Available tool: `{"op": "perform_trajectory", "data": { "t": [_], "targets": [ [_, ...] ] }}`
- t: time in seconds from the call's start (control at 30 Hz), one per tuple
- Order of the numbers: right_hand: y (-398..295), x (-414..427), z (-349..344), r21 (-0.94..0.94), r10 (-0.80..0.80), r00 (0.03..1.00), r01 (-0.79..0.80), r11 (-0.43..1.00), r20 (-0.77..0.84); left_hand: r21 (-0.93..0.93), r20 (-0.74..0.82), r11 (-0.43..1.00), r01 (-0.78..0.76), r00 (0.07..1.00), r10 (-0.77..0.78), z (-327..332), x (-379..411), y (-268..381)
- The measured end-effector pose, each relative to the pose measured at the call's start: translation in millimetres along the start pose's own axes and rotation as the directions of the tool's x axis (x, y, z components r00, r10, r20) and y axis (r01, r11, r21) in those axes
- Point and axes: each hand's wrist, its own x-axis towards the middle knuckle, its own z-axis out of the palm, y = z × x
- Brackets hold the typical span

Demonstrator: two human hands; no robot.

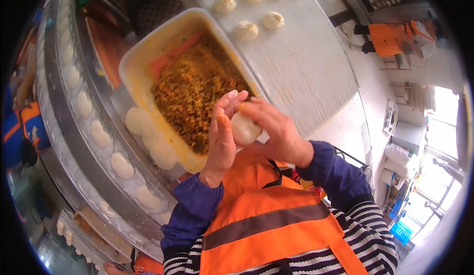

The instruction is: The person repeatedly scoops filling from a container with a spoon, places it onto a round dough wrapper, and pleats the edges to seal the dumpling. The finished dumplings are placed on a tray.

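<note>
A smooth, pale dough bun (246, 129) sits between my two hands, above the near edge of a filling tub. My left hand (222, 138) stands upright against one side of it, thumb raised. My right hand (280, 131) curls over the other side, its fingers at the top, where the pleating is hidden. Orange-brown filling marks my fingertips. The white plastic tub (134, 65) holds chopped orange-brown filling (192, 100), and a reddish flat scraper (170, 58) lies partly in it. Flat dough wrappers (157, 151) overlap beside the tub.
Several pleated buns (224, 4) rest on the far part of a mesh-covered tray (300, 71). On the left, a curving conveyor (83, 126) carries dough rounds (122, 165). A person in an orange apron (389, 39) stands at the upper right. Other workers' clothing (31, 123) shows beyond the conveyor.
</note>
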Motion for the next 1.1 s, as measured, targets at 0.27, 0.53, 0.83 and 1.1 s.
{"op": "perform_trajectory", "data": {
  "t": [0.27, 0.53, 0.83, 1.1],
  "targets": [
    [178, 58, -106, -0.263, 0.212, 0.914, -0.311, 0.913, -0.347, -0.046, -0.194, 0.976, 0.214, 0.956, -0.219, 8, 2, -10],
    [276, 106, -123, -0.383, 0.153, 0.931, -0.281, 0.88, -0.331, 0.023, -0.3, 0.968, 0.249, 0.926, -0.231, 21, 10, -11],
    [273, 95, -128, -0.285, 0.163, 0.937, -0.255, 0.924, -0.309, 0.026, -0.281, 0.967, 0.252, 0.931, -0.235, 36, 20, -11],
    [270, 108, -123, -0.208, 0.193, 0.901, -0.29, 0.934, -0.389, -0.006, -0.259, 0.967, 0.256, 0.933, -0.249, 35, 17, -12]
  ]
}}
